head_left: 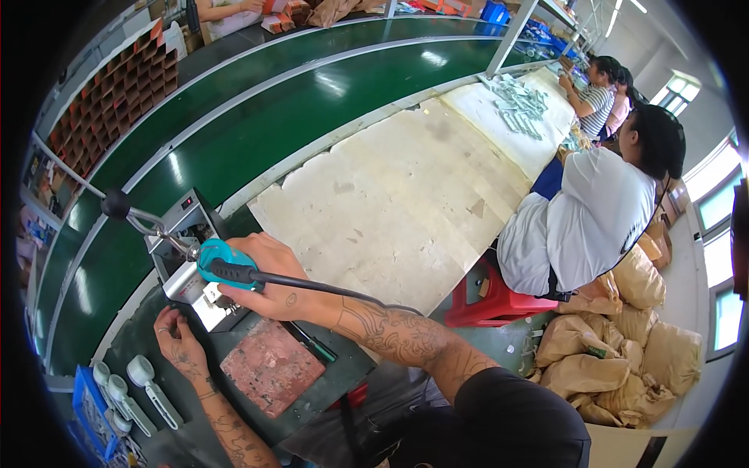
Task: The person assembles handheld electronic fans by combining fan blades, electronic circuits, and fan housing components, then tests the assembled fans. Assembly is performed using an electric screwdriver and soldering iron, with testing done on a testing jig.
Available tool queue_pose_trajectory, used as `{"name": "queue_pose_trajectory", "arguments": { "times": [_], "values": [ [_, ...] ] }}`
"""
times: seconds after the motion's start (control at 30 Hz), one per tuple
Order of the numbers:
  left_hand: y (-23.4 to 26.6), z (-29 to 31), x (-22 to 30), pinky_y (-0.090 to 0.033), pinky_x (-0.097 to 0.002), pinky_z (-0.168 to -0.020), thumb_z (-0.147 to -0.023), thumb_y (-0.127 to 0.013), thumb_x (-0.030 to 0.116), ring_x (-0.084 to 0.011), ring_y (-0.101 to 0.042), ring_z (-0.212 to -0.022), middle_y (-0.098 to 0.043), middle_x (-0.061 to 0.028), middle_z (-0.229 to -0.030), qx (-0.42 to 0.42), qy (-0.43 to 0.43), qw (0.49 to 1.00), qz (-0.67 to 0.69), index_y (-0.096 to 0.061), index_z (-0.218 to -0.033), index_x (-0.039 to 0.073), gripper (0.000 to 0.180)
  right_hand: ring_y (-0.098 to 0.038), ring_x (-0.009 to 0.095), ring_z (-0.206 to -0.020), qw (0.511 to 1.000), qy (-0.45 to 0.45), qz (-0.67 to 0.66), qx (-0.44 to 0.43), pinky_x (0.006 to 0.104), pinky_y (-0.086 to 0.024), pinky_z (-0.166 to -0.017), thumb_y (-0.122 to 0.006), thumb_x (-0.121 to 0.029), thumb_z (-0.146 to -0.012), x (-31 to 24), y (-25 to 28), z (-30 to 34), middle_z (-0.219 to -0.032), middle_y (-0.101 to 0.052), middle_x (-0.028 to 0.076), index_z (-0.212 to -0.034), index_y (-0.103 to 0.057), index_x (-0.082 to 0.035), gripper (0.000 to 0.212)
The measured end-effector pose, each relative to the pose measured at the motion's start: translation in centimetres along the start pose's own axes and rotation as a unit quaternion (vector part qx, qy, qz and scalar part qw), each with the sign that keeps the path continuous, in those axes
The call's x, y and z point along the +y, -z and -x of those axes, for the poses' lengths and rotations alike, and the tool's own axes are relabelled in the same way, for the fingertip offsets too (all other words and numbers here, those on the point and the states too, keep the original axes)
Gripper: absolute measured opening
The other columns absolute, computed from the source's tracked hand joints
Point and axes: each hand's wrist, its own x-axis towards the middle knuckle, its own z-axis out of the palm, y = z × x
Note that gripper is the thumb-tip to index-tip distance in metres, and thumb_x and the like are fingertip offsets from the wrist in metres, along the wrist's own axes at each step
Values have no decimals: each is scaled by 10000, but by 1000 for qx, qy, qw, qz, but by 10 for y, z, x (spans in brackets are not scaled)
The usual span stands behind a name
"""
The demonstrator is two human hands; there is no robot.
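My right hand (pixel 269 261) is wrapped round a teal corded hand tool (pixel 221 257), seen nearly end-on, possibly an electric screwdriver; its black cord runs back along my forearm. The tool's working end is hidden. Beneath it stands a small metal bench fixture (pixel 181 279) with a lever and black ball knob (pixel 117 204), and a brightly lit white surface (pixel 209 310). Close to the fixture's front edge, my left hand (pixel 181 343) has its fingers bent and apart, with nothing visible in them. Between my forearms lies a worn reddish square pad (pixel 273 366).
Several pale grey round-headed parts with handles (pixel 156 394) lie left, beside a blue bin (pixel 87 409). A dark green pen-like tool (pixel 316 343) lies by the pad. Beyond runs a green conveyor (pixel 312 90). At right are a seated co-worker (pixel 581 218), red stool (pixel 499 300) and brown sacks (pixel 593 366).
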Motion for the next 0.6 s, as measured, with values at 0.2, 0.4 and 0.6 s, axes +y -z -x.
{"name": "queue_pose_trajectory", "arguments": {
  "times": [0.2,0.4,0.6],
  "values": [
    [-3,2,23,-549,-304,-798,-998,-660,87,-171,-679,-906,-710,-102,-1064,-29,31,993,-111,-689,-1088,-3,130,-624,372,-904,1000,-4,4,2,448,-507,-826,-818,-260,-848,0,-1,0,-1054,-670,179,-1253,-596,-5,527],
    [-4,1,22,-543,-329,-783,-999,-676,134,-204,-677,-845,-707,-115,-1015,-30,1,991,-130,-697,-1067,-2,154,-625,371,-893,1000,5,3,4,447,-507,-823,-815,-260,-853,-1,-1,0,-1055,-672,179,-1249,-596,-3,520],
    [-12,6,28,-542,-361,-801,-1006,-673,163,-255,-682,-888,-706,-142,-1059,-38,-33,986,-159,-697,-1070,-5,182,-624,369,-888,1000,6,9,2,452,-506,-815,-808,-251,-862,-3,9,1,-1052,-671,179,-1244,-598,-4,501]
  ]
}}
